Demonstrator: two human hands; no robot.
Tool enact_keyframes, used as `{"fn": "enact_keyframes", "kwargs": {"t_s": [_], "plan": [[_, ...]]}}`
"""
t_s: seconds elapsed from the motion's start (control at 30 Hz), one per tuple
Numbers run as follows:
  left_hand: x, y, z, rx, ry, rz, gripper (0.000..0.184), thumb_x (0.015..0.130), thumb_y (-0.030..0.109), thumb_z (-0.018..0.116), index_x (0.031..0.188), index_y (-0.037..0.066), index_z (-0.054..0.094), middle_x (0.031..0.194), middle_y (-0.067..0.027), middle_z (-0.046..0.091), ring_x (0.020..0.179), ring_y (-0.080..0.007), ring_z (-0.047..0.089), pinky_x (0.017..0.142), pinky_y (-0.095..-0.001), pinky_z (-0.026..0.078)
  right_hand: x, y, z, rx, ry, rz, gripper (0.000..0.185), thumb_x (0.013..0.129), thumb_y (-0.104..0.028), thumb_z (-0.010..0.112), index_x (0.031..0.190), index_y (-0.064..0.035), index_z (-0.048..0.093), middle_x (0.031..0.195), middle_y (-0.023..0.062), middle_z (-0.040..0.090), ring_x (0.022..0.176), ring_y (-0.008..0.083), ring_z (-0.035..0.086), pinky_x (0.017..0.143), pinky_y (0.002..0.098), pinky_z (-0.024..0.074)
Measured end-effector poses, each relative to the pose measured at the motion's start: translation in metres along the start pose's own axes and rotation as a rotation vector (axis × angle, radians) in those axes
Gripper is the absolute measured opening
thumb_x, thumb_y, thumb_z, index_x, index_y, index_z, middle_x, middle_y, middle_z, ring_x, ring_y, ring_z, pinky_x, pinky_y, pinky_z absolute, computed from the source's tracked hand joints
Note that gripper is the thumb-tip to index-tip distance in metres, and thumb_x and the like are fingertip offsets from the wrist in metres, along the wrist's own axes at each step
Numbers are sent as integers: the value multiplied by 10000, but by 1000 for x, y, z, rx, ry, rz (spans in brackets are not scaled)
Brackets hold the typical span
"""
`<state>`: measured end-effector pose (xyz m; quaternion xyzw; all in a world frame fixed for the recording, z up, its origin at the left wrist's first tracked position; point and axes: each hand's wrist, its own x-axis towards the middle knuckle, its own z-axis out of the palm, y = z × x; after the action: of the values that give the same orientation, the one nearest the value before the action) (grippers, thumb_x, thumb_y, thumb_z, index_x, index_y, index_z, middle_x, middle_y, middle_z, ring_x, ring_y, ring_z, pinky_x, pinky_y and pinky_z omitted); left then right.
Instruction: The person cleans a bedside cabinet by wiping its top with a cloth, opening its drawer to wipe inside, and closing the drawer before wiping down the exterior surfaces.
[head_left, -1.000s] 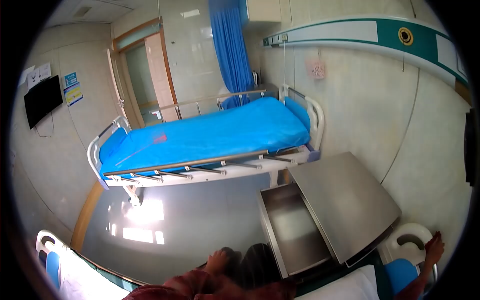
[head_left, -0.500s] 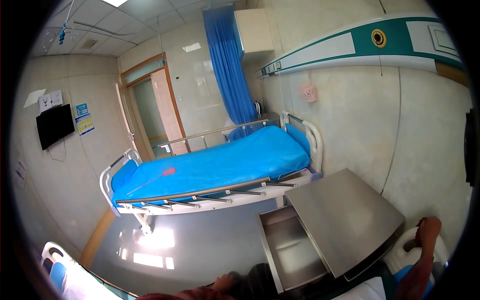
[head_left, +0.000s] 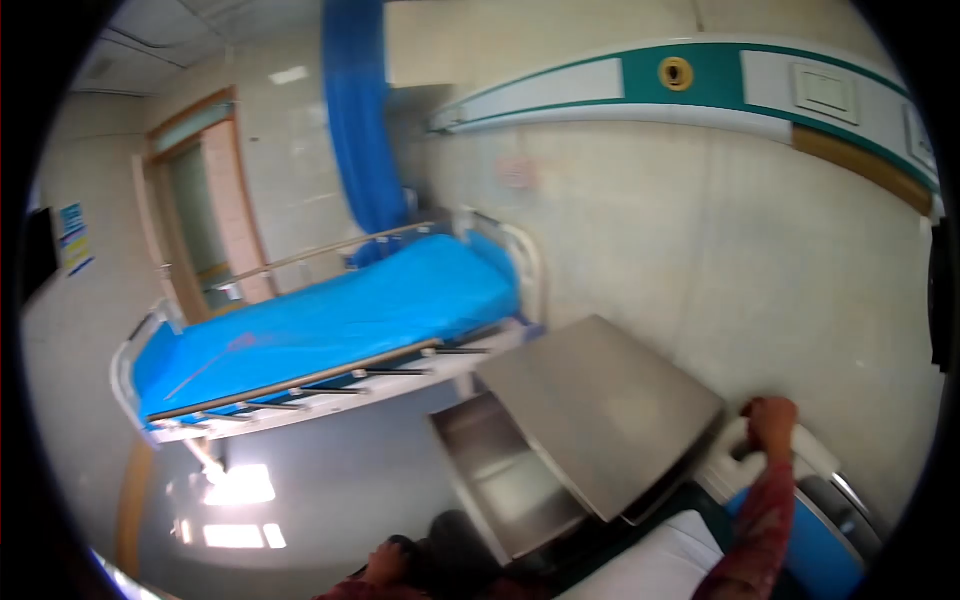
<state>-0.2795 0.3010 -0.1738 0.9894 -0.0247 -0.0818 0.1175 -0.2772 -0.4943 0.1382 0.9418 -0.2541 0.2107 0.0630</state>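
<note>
My right hand (head_left: 772,422) is closed over the top edge of a white and blue bed headboard (head_left: 818,452) at the lower right, its forearm in a dark red sleeve. Low in the view, my left hand (head_left: 384,564) is beside a dark rounded shape, perhaps my trouser leg. Its fingers are partly hidden and blurred. Between the hands stands a steel bedside cabinet (head_left: 605,415) with its drawer (head_left: 512,485) pulled out. A white pillow (head_left: 655,560) lies below my right hand.
Across the floor stands a second bed with a blue cover (head_left: 330,310) and side rails; a blurred reddish stick-like thing (head_left: 215,362) lies on it. A blue curtain (head_left: 360,130) hangs behind. A doorway (head_left: 195,220) is at the left, and a green-and-white wall panel (head_left: 690,75) runs above.
The view has turned right, so the far bed and cabinet sit further left in the picture. My right hand is still on the headboard, and the drawer remains out.
</note>
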Motion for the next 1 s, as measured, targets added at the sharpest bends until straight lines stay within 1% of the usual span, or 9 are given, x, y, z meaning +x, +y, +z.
{"fn": "enact_keyframes", "kwargs": {"t_s": [0.1,0.17,0.27,0.37,0.47,0.6,0.7,0.77,1.0], "plan": [[0,2,-8,-40,-25,-14,485,936,440,536,1186,25,554,1259,-199,565,1221,-385,513,963,-591,429,-18,-24,-31,-49,113,-15,241,858,-273,548,816,-297,785,762,130,681,737,324,662,676,436,529],[-5,20,-35,-71,-82,-81,502,944,438,519,1221,20,536,1261,-203,555,1218,-376,514,967,-595,420,-30,-32,-53,-74,73,-44,205,782,-318,698,876,-139,731,835,131,638,790,322,632,689,445,517],[-10,13,-48,-165,-24,-18,525,980,436,484,1383,100,473,1368,-199,503,1255,-414,460,990,-588,401,-34,-13,-24,-92,176,-74,367,704,-323,795,970,-110,661,941,124,614,856,328,601,720,447,504],[-11,13,-55,-151,-7,-18,534,981,427,481,1390,83,464,1356,-214,510,1246,-410,470,993,-556,410,-50,-16,-44,33,281,-323,309,717,-146,719,1020,-132,657,1005,146,604,865,340,590,755,427,499],[-2,-2,-40,-152,26,-8,536,982,420,480,1393,77,461,1363,-222,503,1248,-412,468,996,-544,413,-66,-16,-44,-186,403,-383,297,781,-80,611,1072,-136,638,1100,168,575,886,340,578,777,432,497],[-5,6,-68,-176,-36,-68,538,976,406,491,1394,70,458,1377,-224,491,1246,-417,471,1005,-533,415,-70,-8,-46,-280,347,-349,325,776,-80,637,1100,-110,625,1137,158,576,966,355,572,829,438,492],[-2,-2,-71,-187,-24,-89,535,972,398,500,1391,67,458,1373,-224,494,1243,-419,474,1003,-534,417,-71,-5,-47,-182,256,-124,350,770,-113,684,1114,-90,622,1148,156,596,925,349,588,800,440,500],[-8,-8,-77,-203,-10,-112,534,970,394,503,1389,67,458,1370,-223,496,1243,-420,474,1001,-536,417,-72,-16,-54,-7,424,-72,418,732,-292,780,1075,-99,643,1043,166,595,901,368,582,743,469,503],[4,-32,-32,-209,147,-154,413,867,302,636,1170,47,518,1242,-199,543,1174,-381,523,940,-539,417,-56,2,-33,-157,150,-15,446,678,-214,788,1098,-127,665,1078,153,604,924,372,591,798,463,508]]}}
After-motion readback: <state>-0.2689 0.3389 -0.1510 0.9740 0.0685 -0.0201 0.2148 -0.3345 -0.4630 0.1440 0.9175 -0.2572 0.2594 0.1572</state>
